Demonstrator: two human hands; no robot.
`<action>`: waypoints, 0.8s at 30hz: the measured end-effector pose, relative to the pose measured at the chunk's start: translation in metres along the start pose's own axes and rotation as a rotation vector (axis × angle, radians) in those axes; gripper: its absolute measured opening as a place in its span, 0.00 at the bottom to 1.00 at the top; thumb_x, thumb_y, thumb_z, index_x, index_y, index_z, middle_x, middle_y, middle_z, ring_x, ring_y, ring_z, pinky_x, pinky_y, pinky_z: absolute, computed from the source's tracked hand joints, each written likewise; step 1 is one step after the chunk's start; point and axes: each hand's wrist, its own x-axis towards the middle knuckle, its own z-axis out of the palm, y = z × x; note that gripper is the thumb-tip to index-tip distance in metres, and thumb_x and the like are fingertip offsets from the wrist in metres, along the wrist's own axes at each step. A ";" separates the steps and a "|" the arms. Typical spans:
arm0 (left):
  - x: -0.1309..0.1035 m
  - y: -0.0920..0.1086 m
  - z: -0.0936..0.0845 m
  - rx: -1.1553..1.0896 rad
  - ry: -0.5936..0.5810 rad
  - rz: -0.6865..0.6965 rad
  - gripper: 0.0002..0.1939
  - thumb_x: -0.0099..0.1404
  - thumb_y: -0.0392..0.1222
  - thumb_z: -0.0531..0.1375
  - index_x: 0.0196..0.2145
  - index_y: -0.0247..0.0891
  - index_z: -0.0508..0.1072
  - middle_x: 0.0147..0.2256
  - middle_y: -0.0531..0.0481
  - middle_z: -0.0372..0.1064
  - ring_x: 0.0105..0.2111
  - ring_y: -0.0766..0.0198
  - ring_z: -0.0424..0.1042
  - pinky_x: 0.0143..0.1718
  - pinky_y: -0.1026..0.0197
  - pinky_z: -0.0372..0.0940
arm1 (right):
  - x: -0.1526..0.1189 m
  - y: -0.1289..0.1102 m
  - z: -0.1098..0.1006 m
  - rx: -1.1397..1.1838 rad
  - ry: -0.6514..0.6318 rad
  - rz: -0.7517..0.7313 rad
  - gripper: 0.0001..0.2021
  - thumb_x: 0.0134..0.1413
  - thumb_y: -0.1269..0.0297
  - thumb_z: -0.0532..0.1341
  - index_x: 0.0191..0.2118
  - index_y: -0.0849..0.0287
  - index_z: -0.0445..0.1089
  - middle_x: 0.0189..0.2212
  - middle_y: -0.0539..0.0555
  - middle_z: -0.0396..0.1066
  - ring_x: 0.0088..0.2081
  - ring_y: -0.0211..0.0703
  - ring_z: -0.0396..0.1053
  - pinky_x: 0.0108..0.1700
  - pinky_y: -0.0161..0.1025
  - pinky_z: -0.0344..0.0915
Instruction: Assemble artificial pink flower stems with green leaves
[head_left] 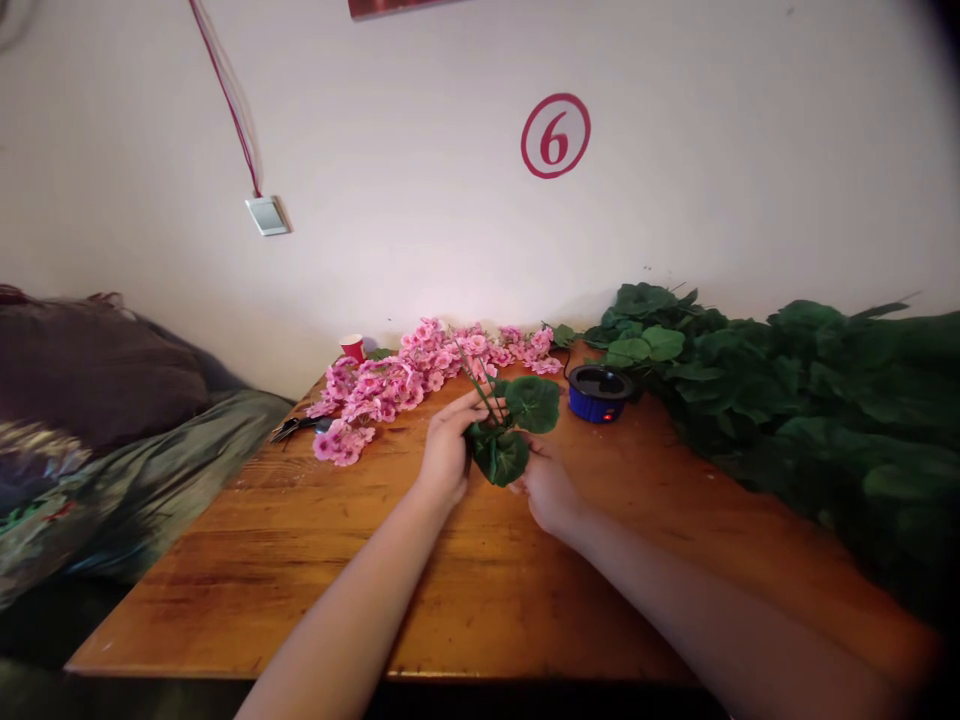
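In the middle of the view, my left hand (448,447) is closed round the thin green stems of an artificial leaf sprig (501,458). Its round dark green leaves spread to the right of my fingers, and the bare stems point up and away. My right hand (550,485) is closed at the lower right of the leaves, its fingertips partly hidden behind them. Beyond both hands lies a heap of pink artificial flowers (390,388). A blue pot with a black rim and a lit red switch (598,393) stands to the right, beyond my right hand.
The wooden table (315,570) meets a white wall. A large pile of green artificial leaves (810,400) covers its right side. A red paper cup (352,347) stands at the back left, with a dark tool (295,428) near the left edge. Filled sacks (97,370) lie left of the table.
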 end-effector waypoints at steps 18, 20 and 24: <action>0.000 -0.008 0.000 0.409 -0.042 0.142 0.05 0.55 0.40 0.66 0.30 0.38 0.81 0.34 0.47 0.76 0.38 0.61 0.72 0.44 0.61 0.63 | 0.004 -0.007 -0.002 -0.090 0.033 -0.165 0.23 0.48 0.41 0.64 0.24 0.57 0.62 0.17 0.44 0.53 0.19 0.32 0.47 0.21 0.34 0.48; 0.001 -0.010 0.000 0.479 -0.079 0.213 0.05 0.57 0.40 0.65 0.27 0.38 0.80 0.36 0.46 0.76 0.41 0.59 0.71 0.48 0.60 0.62 | 0.005 -0.009 -0.002 -0.107 0.046 -0.243 0.21 0.48 0.42 0.64 0.24 0.57 0.64 0.21 0.47 0.61 0.24 0.36 0.56 0.27 0.36 0.57; 0.002 -0.010 0.001 0.490 -0.107 0.229 0.07 0.58 0.42 0.64 0.25 0.39 0.79 0.35 0.46 0.75 0.41 0.57 0.71 0.49 0.59 0.61 | 0.007 -0.010 -0.006 -0.124 0.117 -0.291 0.14 0.49 0.51 0.62 0.26 0.57 0.65 0.24 0.50 0.65 0.31 0.40 0.63 0.34 0.36 0.62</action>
